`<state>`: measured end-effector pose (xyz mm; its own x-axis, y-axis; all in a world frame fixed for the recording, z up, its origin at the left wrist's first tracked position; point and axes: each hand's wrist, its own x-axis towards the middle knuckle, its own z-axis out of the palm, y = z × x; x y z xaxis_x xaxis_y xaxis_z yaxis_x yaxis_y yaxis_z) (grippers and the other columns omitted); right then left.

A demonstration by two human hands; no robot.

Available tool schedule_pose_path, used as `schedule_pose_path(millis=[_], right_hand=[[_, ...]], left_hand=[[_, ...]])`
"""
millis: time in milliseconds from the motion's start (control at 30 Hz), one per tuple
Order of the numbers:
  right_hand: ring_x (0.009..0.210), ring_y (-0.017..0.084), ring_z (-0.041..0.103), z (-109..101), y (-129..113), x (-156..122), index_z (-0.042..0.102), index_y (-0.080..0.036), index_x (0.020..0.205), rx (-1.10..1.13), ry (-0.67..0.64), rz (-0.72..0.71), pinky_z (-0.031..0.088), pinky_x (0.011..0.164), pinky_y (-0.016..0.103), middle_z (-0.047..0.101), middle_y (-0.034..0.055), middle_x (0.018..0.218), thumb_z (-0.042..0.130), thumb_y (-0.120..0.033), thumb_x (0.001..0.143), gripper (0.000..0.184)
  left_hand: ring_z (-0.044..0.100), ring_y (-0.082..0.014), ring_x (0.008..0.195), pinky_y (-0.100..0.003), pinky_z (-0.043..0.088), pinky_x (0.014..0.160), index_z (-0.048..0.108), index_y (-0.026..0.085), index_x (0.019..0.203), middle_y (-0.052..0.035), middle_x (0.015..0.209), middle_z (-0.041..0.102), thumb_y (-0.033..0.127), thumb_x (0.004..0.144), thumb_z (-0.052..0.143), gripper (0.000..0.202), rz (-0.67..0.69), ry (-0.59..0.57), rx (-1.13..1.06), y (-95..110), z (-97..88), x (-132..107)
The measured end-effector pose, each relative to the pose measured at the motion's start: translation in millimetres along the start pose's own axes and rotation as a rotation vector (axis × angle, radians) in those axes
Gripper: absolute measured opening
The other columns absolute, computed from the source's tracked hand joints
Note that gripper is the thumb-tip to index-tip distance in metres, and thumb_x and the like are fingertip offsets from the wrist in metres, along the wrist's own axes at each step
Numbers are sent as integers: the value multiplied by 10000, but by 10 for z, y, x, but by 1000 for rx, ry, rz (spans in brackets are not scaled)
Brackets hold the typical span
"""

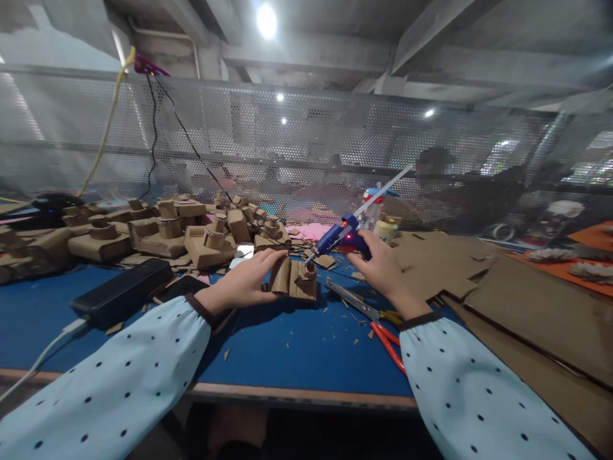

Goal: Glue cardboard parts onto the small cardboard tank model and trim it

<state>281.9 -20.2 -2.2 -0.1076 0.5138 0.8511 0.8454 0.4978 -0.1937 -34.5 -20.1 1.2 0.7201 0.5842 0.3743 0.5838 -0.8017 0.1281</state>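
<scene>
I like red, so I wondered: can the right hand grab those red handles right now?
Probably not: the right hand is holding the blue hot-glue gun. The red handles lie close by on the blue tabletop, partly hidden by the sleeve, so a free hand likely could.

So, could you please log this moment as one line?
left hand: holding cardboard piece | right hand: gripping glue gun, nozzle by piece's ring | other cardboard shapes: piled left on blue table
</scene>
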Motion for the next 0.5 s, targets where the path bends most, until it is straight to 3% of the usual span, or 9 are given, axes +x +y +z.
schedule_pose_path(millis=[500], right_hand=[[960,334,687,-19,-23,6,631,-198,1113,-33,-10,-17,535,754,451,720,145,1089,541,-370,833,341]], left_hand=[[485,-355,1306,-480,452,1012,254,210,1488,-181,1439,464,353,782,707,852,-18,-14,6,16,-14,0]])
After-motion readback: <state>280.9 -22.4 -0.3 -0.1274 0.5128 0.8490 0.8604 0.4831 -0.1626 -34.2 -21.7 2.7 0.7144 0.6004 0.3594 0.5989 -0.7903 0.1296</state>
